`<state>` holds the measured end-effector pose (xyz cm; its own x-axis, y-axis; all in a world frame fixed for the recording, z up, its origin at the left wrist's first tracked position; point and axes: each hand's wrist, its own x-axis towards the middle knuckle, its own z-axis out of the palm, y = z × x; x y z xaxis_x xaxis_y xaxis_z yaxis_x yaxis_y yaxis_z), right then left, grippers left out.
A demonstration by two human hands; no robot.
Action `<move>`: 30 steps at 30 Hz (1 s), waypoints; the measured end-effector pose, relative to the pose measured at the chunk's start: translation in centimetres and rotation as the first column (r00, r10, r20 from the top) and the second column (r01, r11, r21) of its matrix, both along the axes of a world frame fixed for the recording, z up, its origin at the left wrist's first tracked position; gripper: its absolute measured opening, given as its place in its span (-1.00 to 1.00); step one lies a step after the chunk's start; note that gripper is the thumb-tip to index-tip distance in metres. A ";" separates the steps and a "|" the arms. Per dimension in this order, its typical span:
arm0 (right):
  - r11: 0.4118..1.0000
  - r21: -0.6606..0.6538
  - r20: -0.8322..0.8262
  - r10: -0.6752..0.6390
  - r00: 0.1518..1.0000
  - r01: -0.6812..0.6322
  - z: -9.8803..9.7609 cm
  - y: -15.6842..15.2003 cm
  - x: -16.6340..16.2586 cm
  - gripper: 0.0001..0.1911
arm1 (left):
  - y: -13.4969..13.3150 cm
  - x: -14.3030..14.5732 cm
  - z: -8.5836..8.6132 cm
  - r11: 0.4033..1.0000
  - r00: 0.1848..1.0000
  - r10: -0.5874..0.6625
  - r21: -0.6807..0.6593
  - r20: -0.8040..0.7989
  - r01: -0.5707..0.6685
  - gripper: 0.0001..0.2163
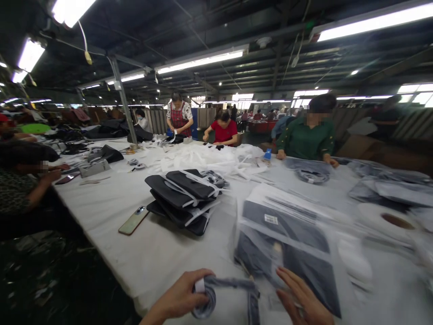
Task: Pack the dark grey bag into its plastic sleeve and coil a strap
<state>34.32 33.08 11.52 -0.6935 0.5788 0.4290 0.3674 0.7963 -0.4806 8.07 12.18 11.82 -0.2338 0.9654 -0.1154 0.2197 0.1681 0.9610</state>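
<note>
My left hand (181,295) grips a rolled grey strap (206,301) at the near edge of the white table (111,203). A length of that strap runs to the right, toward my right hand (301,300). My right hand lies flat, fingers spread, on a clear plastic bag holding a dark folded item (287,253). More bagged dark items are stacked just behind it (280,216).
A pile of black pouches with white bands (184,196) and a phone (133,220) lie left of centre. A tape roll (389,221) sits at right. White wrapping is heaped mid-table (209,158). Several people work around the table's far and left sides.
</note>
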 end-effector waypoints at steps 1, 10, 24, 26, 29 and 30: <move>0.994 -0.056 0.065 0.102 0.993 -0.099 1.6 -0.6 -1.5 -0.49 | 0.4 0.4 0.9 0.999 0.999 -0.035 0.003 -0.024 0.035 -0.59; 0.666 -0.701 -0.037 0.324 0.945 -0.255 1.9 -5.0 -6.0 -0.43 | 3.0 2.2 0.2 0.991 0.888 0.104 0.027 0.448 -0.129 -0.50; 0.686 -0.654 -0.082 0.355 0.931 -0.319 1.9 -4.4 -5.8 -0.31 | 5.0 3.3 0.3 0.995 0.955 -0.096 0.028 0.282 0.091 -0.29; 0.712 -0.600 -0.082 0.400 0.913 -0.366 2.4 -5.1 -6.9 -0.41 | 5.4 3.6 0.7 0.994 0.963 -0.107 0.051 0.247 0.098 -0.24; 0.745 -0.554 -0.073 0.402 0.913 -0.372 2.4 -5.8 -7.8 -0.55 | 5.4 3.8 0.7 0.995 0.949 -0.066 0.094 0.307 0.039 -0.13; 0.764 -0.545 -0.067 0.372 0.926 -0.347 2.1 -5.8 -7.9 -0.56 | 5.3 3.8 0.4 0.994 0.933 -0.053 0.110 0.355 0.015 -0.12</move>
